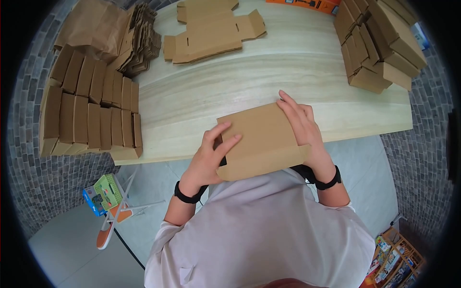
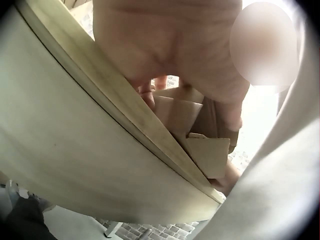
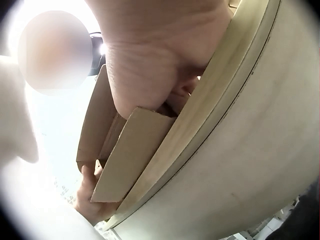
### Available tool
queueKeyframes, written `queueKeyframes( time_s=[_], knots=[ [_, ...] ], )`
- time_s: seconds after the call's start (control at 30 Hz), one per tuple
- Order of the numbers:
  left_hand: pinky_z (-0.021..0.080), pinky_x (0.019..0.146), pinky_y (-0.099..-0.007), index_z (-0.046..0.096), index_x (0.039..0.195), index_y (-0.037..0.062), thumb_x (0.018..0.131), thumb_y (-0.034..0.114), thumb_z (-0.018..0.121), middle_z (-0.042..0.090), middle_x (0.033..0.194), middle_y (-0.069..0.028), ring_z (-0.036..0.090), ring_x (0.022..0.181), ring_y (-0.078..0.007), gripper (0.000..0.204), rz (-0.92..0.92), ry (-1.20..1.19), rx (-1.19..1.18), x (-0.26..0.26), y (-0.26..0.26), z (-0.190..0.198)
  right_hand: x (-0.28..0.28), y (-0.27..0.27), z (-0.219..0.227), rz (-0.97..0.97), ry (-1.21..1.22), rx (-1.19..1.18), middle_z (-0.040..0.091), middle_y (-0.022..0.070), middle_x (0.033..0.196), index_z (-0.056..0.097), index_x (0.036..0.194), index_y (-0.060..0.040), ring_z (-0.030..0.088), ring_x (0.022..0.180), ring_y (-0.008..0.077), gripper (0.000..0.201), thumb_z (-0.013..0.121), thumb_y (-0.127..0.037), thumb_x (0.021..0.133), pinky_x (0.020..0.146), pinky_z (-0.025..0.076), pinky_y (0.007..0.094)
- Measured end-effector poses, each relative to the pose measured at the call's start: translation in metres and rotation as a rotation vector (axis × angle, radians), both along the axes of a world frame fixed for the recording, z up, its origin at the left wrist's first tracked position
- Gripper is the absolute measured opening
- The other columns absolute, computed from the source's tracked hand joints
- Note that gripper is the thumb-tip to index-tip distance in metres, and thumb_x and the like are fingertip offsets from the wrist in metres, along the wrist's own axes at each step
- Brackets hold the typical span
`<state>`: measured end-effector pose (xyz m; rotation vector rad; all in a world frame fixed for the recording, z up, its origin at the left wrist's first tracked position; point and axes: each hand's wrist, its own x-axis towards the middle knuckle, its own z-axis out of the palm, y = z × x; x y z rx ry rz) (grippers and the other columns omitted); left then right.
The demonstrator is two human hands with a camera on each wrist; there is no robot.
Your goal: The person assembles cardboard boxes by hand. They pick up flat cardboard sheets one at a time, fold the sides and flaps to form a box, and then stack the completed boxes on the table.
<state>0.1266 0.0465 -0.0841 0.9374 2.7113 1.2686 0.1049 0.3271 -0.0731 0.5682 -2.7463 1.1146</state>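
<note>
A partly folded brown cardboard box (image 1: pixel 261 132) is held between both hands at the table's near edge, with a long flap (image 1: pixel 264 163) toward the body. My left hand (image 1: pixel 206 156) grips its left side, two fingers lying over the top face. On the opposite side my right hand (image 1: pixel 305 129) holds the box, fingers along the right edge and far corner; its palm is partly hidden by the flap's end. In the left wrist view, small end flaps (image 2: pixel 209 156) stick out under the hand. A side panel (image 3: pixel 132 155) shows below the right hand in the right wrist view.
Folded boxes (image 1: pixel 91 110) stand in rows at the table's left, beside a stack of flat cardboard (image 1: pixel 139 41). An unfolded box blank (image 1: pixel 211 33) lies at the back. More boxes (image 1: pixel 377 45) are piled at the right. The pale wooden table (image 1: pixel 192 96) has a rounded front edge.
</note>
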Motion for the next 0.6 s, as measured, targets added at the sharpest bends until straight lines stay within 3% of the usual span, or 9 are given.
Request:
queueKeyframes(
  time_s=[0.13, 0.27, 0.3, 0.37, 0.43, 0.5, 0.57, 0.6],
  knots=[
    [0.052, 0.090, -0.0393, 0.059, 0.134, 0.0218, 0.068, 0.022, 0.086, 0.040, 0.150, -0.0119, 0.053, 0.106, -0.0330, 0.071, -0.086, 0.053, -0.154, 0.004, 0.000, 0.009, 0.002, 0.006, 0.002, 0.108, -0.009, -0.010, 0.045, 0.0156, 0.148, 0.049, 0.137, -0.0026, 0.051, 0.121, 0.0384, 0.061, 0.067, -0.017, 0.081, 0.096, 0.051, 0.0403],
    [0.051, 0.090, -0.0393, 0.060, 0.133, 0.0185, 0.071, 0.020, 0.084, 0.048, 0.145, -0.0116, 0.054, 0.106, -0.0339, 0.066, -0.071, 0.208, -0.315, 0.005, -0.013, -0.012, 0.004, 0.014, 0.004, 0.280, -0.059, -0.051, 0.044, 0.0154, 0.148, 0.048, 0.138, -0.0013, 0.050, 0.125, 0.0364, 0.066, 0.071, -0.023, 0.079, 0.098, 0.049, 0.0413],
    [0.050, 0.091, -0.0398, 0.059, 0.134, 0.0153, 0.073, 0.021, 0.083, 0.052, 0.143, -0.0117, 0.054, 0.106, -0.0336, 0.065, -0.038, 0.246, -0.200, 0.002, -0.013, -0.011, 0.005, 0.016, 0.006, 0.278, -0.052, -0.050, 0.044, 0.0154, 0.148, 0.048, 0.138, -0.0013, 0.050, 0.125, 0.0364, 0.066, 0.071, -0.023, 0.079, 0.098, 0.049, 0.0413],
    [0.049, 0.091, -0.0403, 0.057, 0.135, 0.0121, 0.075, 0.022, 0.082, 0.056, 0.140, -0.0117, 0.055, 0.105, -0.0334, 0.065, -0.004, 0.284, -0.082, 0.000, -0.012, -0.009, 0.008, 0.021, 0.011, 0.345, -0.214, -0.309, 0.046, 0.0156, 0.146, 0.050, 0.137, -0.0013, 0.049, 0.129, 0.0344, 0.070, 0.075, -0.031, 0.079, 0.102, 0.046, 0.0421],
    [0.044, 0.100, -0.0415, 0.052, 0.135, 0.0024, 0.087, 0.029, 0.072, 0.055, 0.140, -0.0165, 0.053, 0.114, -0.0322, 0.058, 0.115, 0.131, 0.111, -0.003, -0.008, -0.002, 0.007, 0.021, 0.010, 0.374, -0.183, -0.425, 0.049, 0.0160, 0.143, 0.051, 0.136, -0.0017, 0.049, 0.130, 0.0325, 0.069, 0.075, -0.033, 0.079, 0.102, 0.046, 0.0417],
    [0.043, 0.102, -0.0412, 0.050, 0.136, 0.0007, 0.091, 0.036, 0.066, 0.054, 0.141, -0.0177, 0.053, 0.116, -0.0318, 0.059, 0.150, 0.097, 0.202, -0.009, 0.000, 0.003, 0.006, 0.019, 0.008, 0.404, -0.155, -0.542, 0.051, 0.0163, 0.141, 0.052, 0.136, -0.0022, 0.049, 0.130, 0.0306, 0.069, 0.076, -0.036, 0.080, 0.103, 0.045, 0.0414],
    [0.038, 0.110, -0.0401, 0.044, 0.140, -0.0018, 0.101, 0.047, 0.050, 0.053, 0.140, -0.0204, 0.053, 0.120, -0.0296, 0.063, 0.185, 0.063, 0.290, -0.014, 0.007, 0.009, 0.006, 0.008, 0.005, 0.239, -0.146, -0.591, 0.055, 0.0154, 0.135, 0.055, 0.132, -0.0020, 0.054, 0.123, 0.0285, 0.056, 0.070, -0.033, 0.088, 0.100, 0.045, 0.0390],
    [0.038, 0.110, -0.0401, 0.044, 0.140, -0.0018, 0.101, 0.047, 0.050, 0.053, 0.140, -0.0204, 0.053, 0.120, -0.0296, 0.063, 0.180, 0.065, 0.289, -0.014, 0.012, 0.009, 0.006, 0.001, 0.006, 0.152, -0.139, -0.616, 0.057, 0.0149, 0.132, 0.056, 0.130, -0.0019, 0.057, 0.120, 0.0275, 0.049, 0.066, -0.031, 0.092, 0.099, 0.045, 0.0378]
  ],
)
